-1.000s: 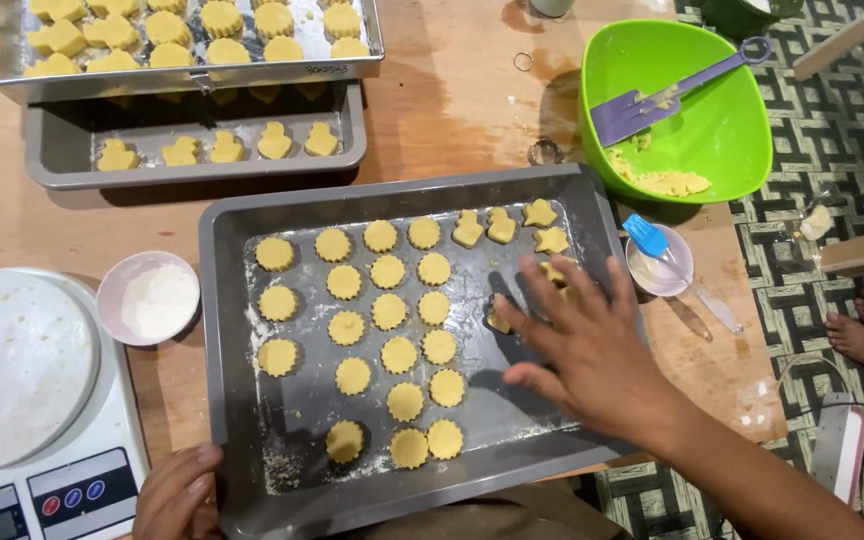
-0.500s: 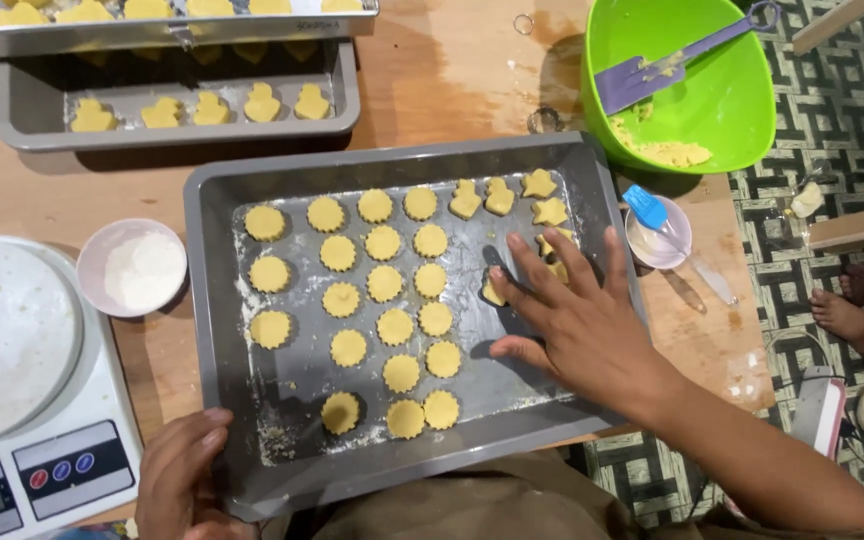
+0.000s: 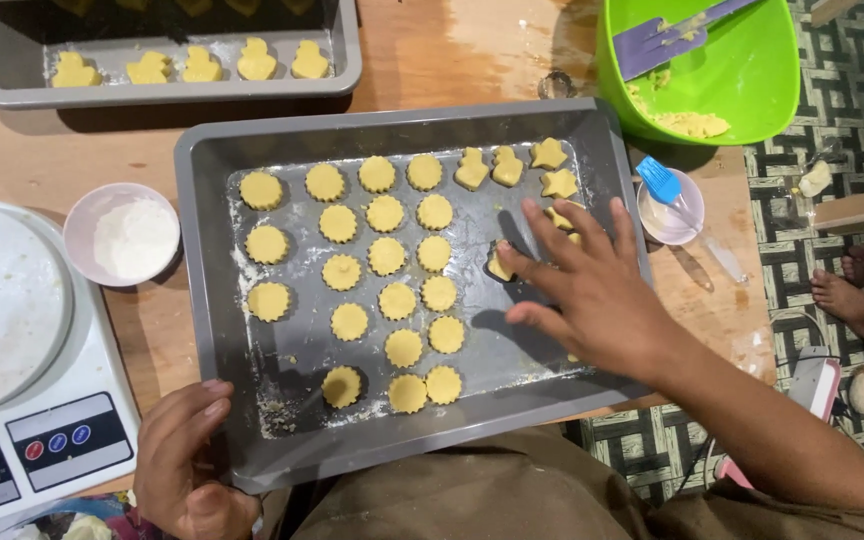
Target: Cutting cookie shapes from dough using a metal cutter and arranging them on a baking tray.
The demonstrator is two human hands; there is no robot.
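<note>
- Centre of the worktop [image 3: 452, 70]: a grey baking tray [image 3: 412, 440] dusted with flour, and everything here is placed from it.
- Right hand [image 3: 592, 295] lies flat over the tray's right part, fingers spread wide, gripping nothing.
- Its fingertips touch a pale dough cutout [image 3: 500, 264] lying on the tray floor, just right of the round pieces.
- Left hand [image 3: 187, 465] clamps the tray's near left corner, fingers curled on the rim.
- Round scalloped dough cutouts [image 3: 386, 256] sit in rows across the tray's middle and left.
- Star and duck-shaped pieces [image 3: 548, 153] lie at the tray's far right corner.
- Left of the tray: a small bowl of flour [image 3: 122, 235], and beyond it a white kitchen scale [image 3: 22, 340].
- Behind the tray: a second grey tray [image 3: 162, 85] with duck-shaped dough pieces.
- Past the tray's far right corner: a green bowl [image 3: 742, 70] with dough scraps and a purple spatula [image 3: 667, 40].
- Just right of the tray: a small bowl with a blue brush [image 3: 664, 185].
</note>
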